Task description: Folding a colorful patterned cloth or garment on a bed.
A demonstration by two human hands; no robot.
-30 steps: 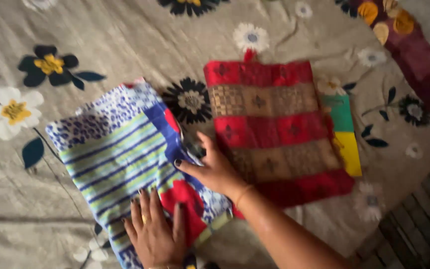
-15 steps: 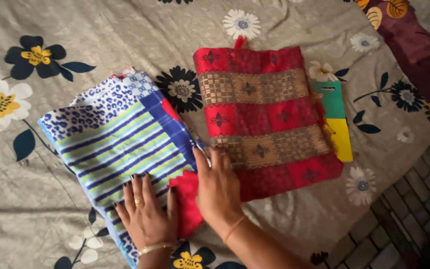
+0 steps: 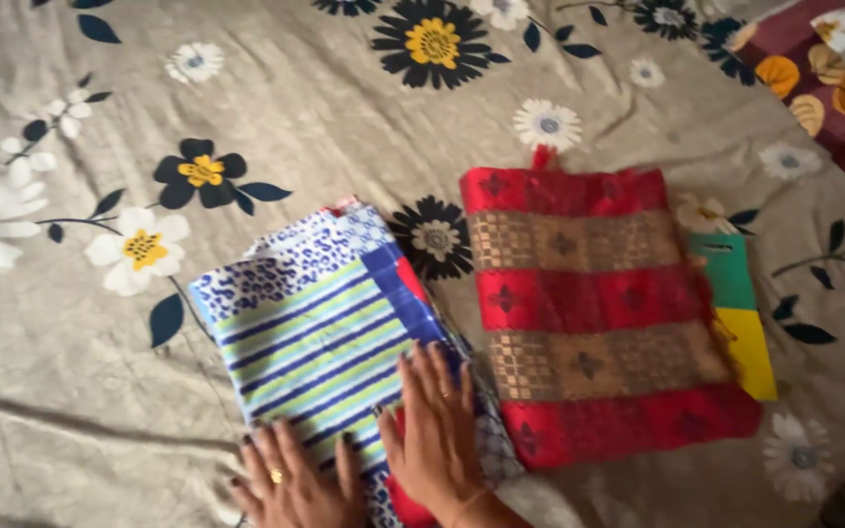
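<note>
Head view, left hand (image 3: 295,484) and right hand (image 3: 439,435) flat, fingers spread, on striped cloth (image 3: 320,337); red cloth (image 3: 589,313) just beside

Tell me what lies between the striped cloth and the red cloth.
In the head view, a strip of bedsheet with a black flower separates the striped cloth from the red cloth.

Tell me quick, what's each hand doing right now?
Left hand: open, flat on the folded blue-and-green striped cloth.
Right hand: open, flat on the same cloth.
</note>
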